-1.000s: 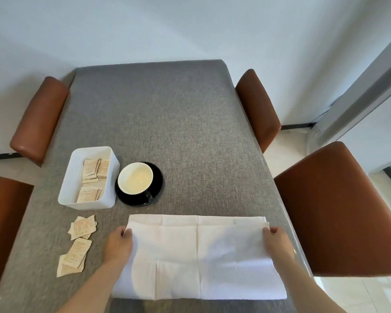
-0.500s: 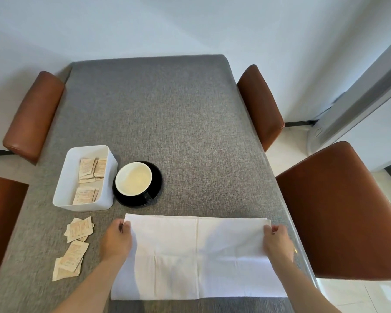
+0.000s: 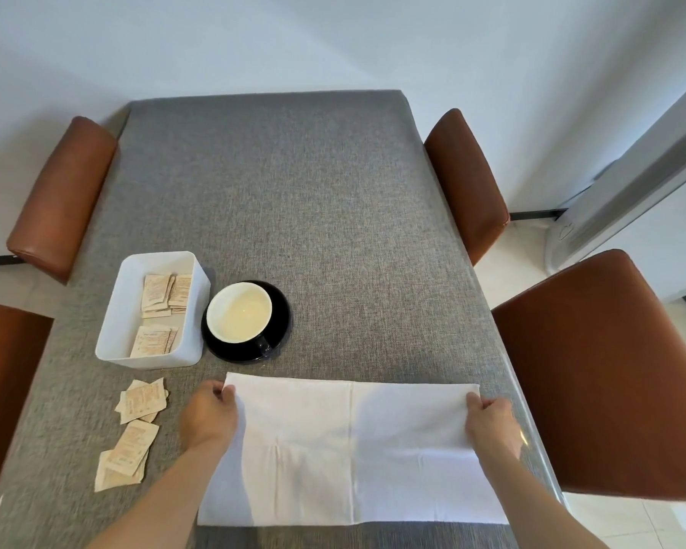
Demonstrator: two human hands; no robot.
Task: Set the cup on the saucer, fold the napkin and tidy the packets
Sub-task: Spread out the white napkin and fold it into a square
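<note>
This looks like a dining corner in a home or a small café. A long rectangular table covered in grey woven cloth stands with one short end against a plain white wall, and four chairs upholstered in smooth brown leather-like material are drawn up along its two long sides. The floor at the right is pale glossy tile. Table service lies on the cloth: a white-lined black cup on a black round saucer, a white rectangular plastic tub holding beige paper packets, and a large white paper napkin.
</note>
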